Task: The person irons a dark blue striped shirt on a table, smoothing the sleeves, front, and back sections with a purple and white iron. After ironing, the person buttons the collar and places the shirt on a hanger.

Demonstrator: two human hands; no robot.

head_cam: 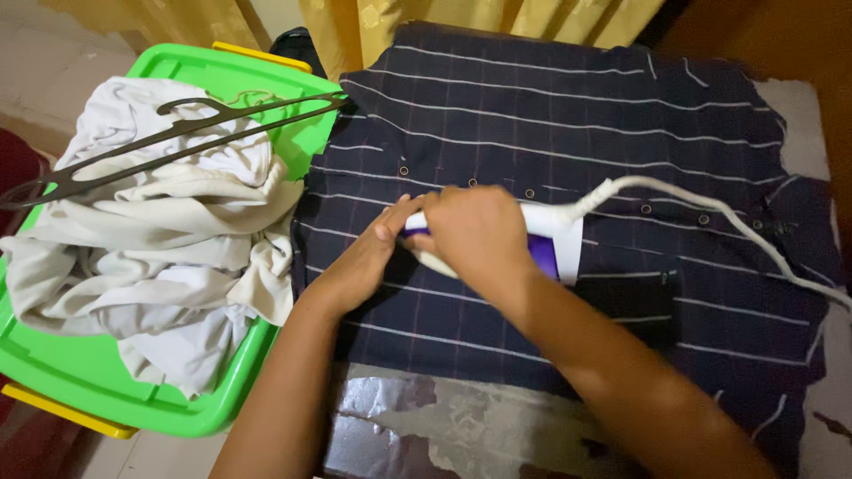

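A dark navy shirt with thin white stripes and a row of buttons lies spread flat over an ironing surface. On its middle rests a white and purple clothes iron. My right hand is closed over the iron's handle and hides most of it. My left hand lies on the shirt just left of the iron, its fingertips touching the iron's front end. A white cord runs from the iron's back toward the right edge.
A green plastic tub with yellow handles stands at the left, heaped with pale crumpled clothes. A dark clothes hanger lies across the heap. The worn silvery cover shows at the near edge. Yellow curtains hang behind.
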